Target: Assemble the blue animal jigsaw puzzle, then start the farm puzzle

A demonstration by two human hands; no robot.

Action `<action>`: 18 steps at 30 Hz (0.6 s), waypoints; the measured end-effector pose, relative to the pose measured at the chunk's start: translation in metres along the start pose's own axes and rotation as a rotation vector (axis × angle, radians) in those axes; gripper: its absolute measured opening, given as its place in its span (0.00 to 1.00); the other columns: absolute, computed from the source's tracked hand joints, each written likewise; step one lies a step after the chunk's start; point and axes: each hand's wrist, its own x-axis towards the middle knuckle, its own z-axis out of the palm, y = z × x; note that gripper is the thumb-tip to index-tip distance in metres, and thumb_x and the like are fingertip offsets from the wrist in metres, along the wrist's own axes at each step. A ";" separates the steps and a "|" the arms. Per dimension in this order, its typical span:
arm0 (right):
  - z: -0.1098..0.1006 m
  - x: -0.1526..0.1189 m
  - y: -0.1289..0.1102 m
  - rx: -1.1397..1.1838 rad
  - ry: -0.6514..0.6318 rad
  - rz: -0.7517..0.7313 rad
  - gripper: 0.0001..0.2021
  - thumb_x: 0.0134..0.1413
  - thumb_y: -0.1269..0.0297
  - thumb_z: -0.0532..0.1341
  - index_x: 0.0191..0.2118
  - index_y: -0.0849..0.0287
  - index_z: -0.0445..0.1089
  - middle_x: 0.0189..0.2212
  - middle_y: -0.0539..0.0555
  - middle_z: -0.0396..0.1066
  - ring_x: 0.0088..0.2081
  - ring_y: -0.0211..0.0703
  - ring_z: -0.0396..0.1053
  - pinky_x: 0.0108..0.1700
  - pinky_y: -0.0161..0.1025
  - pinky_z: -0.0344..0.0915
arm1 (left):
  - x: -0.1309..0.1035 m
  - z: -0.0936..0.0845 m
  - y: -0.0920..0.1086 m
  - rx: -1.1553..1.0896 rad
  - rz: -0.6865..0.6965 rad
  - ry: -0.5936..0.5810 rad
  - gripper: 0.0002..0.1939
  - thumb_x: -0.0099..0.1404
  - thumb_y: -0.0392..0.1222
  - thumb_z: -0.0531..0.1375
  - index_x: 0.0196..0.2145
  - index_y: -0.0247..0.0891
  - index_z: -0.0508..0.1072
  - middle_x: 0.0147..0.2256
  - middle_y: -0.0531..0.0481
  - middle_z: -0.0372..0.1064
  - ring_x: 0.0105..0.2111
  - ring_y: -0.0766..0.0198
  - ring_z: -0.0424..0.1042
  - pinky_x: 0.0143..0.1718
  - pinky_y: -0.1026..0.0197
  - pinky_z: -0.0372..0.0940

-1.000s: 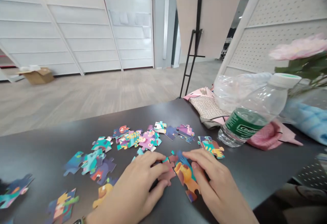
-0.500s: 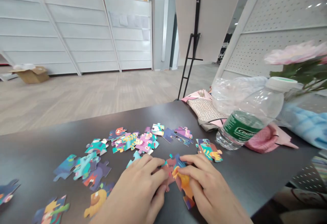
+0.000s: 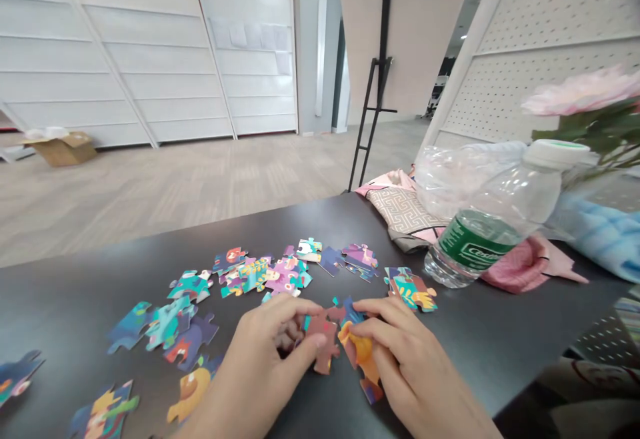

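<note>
Between the thumb and forefinger of my left hand [image 3: 273, 355] is a reddish-brown jigsaw puzzle piece [image 3: 321, 344], slightly tilted above the table. My right hand [image 3: 407, 355] rests its fingertips on joined orange and blue puzzle pieces [image 3: 361, 352] lying just to the right of it. A narrow gap separates the lower part of the brown piece from the orange ones. Behind my fingers, another bit of brown puzzle shows beside the blue part; whether it is joined cannot be made out. Part of a teal piece is hidden behind my left hand.
Several loose pieces [image 3: 170, 322] lie left on the dark table [image 3: 165, 245], and a colourful cluster [image 3: 287, 273] lies farther back. At right are a joined group [image 3: 411, 289], a water bottle [image 3: 483, 239], a patterned pouch [image 3: 400, 212] and pink cloth [image 3: 525, 269]. An easel [image 3: 370, 119] stands beyond.
My left hand has opened out from lying over the brown piece and now pinches it, lifted and shifted slightly left from the orange pieces. My right hand has barely moved.
</note>
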 end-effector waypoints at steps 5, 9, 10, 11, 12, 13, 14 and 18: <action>0.000 -0.002 -0.001 0.014 0.013 -0.003 0.19 0.60 0.76 0.49 0.39 0.51 0.76 0.48 0.53 0.73 0.49 0.45 0.70 0.51 0.44 0.68 | 0.002 0.002 -0.001 -0.039 -0.095 0.037 0.12 0.66 0.48 0.58 0.44 0.44 0.75 0.26 0.54 0.74 0.25 0.63 0.74 0.27 0.63 0.70; 0.000 -0.001 -0.001 0.021 0.023 -0.001 0.19 0.59 0.76 0.49 0.39 0.51 0.76 0.48 0.53 0.73 0.50 0.45 0.69 0.51 0.44 0.68 | 0.000 -0.002 -0.003 0.328 0.008 0.125 0.07 0.62 0.44 0.61 0.39 0.47 0.77 0.31 0.53 0.75 0.29 0.60 0.73 0.31 0.60 0.68; 0.000 -0.001 -0.001 0.022 0.025 0.000 0.19 0.59 0.76 0.50 0.39 0.50 0.76 0.48 0.52 0.73 0.50 0.45 0.69 0.51 0.44 0.68 | -0.001 -0.003 -0.003 0.388 0.022 0.129 0.06 0.61 0.43 0.62 0.37 0.47 0.77 0.31 0.53 0.75 0.30 0.59 0.73 0.32 0.59 0.68; 0.000 0.000 -0.001 0.023 0.024 0.000 0.19 0.59 0.76 0.50 0.39 0.50 0.76 0.48 0.52 0.73 0.50 0.46 0.69 0.51 0.44 0.68 | -0.002 -0.003 -0.004 0.429 0.031 0.122 0.05 0.60 0.44 0.62 0.36 0.48 0.76 0.32 0.53 0.74 0.32 0.58 0.73 0.33 0.58 0.68; 0.000 0.000 -0.001 0.024 0.024 0.001 0.19 0.59 0.76 0.50 0.39 0.50 0.76 0.48 0.53 0.73 0.49 0.46 0.69 0.51 0.45 0.68 | -0.003 -0.004 -0.004 0.459 0.039 0.112 0.04 0.60 0.44 0.62 0.35 0.47 0.76 0.32 0.53 0.74 0.33 0.57 0.73 0.33 0.58 0.68; 0.000 0.001 -0.002 0.025 0.024 0.001 0.19 0.59 0.76 0.50 0.40 0.50 0.76 0.48 0.53 0.73 0.49 0.46 0.69 0.51 0.45 0.68 | -0.003 -0.004 -0.004 0.481 0.051 0.108 0.03 0.61 0.44 0.62 0.34 0.47 0.75 0.33 0.52 0.73 0.34 0.57 0.73 0.34 0.57 0.68; 0.000 0.001 -0.002 0.026 0.023 0.001 0.18 0.59 0.76 0.50 0.40 0.51 0.76 0.48 0.53 0.73 0.49 0.46 0.69 0.51 0.45 0.68 | -0.004 -0.004 -0.003 0.496 0.068 0.110 0.03 0.61 0.44 0.62 0.33 0.46 0.74 0.34 0.51 0.73 0.35 0.56 0.73 0.35 0.57 0.68; -0.001 0.000 -0.002 0.026 0.025 0.001 0.18 0.59 0.76 0.50 0.40 0.51 0.76 0.48 0.53 0.73 0.50 0.46 0.69 0.52 0.45 0.68 | -0.004 -0.002 0.003 0.506 0.139 0.085 0.03 0.62 0.40 0.60 0.35 0.44 0.73 0.40 0.49 0.70 0.39 0.57 0.72 0.39 0.57 0.70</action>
